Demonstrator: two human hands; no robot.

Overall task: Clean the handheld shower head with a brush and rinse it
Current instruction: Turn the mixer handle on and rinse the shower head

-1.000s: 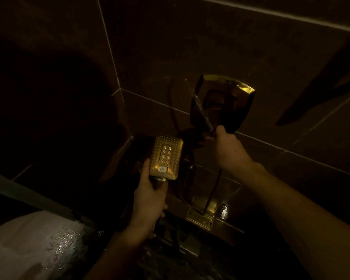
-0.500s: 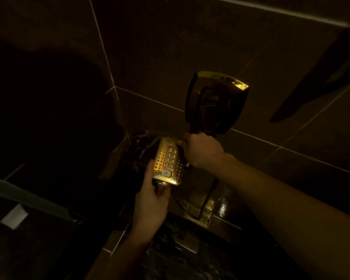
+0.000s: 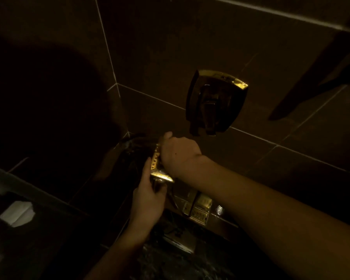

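The scene is very dim. A rectangular gold-lit handheld shower head (image 3: pixel 156 165) with rows of nozzles sits low at the centre, its face turned to the right. My left hand (image 3: pixel 148 201) grips its handle from below. My right hand (image 3: pixel 180 156) is closed in a fist and pressed over the nozzle face, covering most of it. The brush is hidden under that fist; only the left edge and lower corner of the shower head show.
A shiny mixer plate with a lever (image 3: pixel 216 102) is mounted on the dark tiled wall just above my right hand. A metal fitting (image 3: pixel 198 211) sits on the ledge below. A pale object (image 3: pixel 16 213) lies at the far left. Wet dark floor is underneath.
My right hand came down from the mixer plate, holding a thin brush, and now covers the shower head's face. My left hand has turned the head more edge-on.
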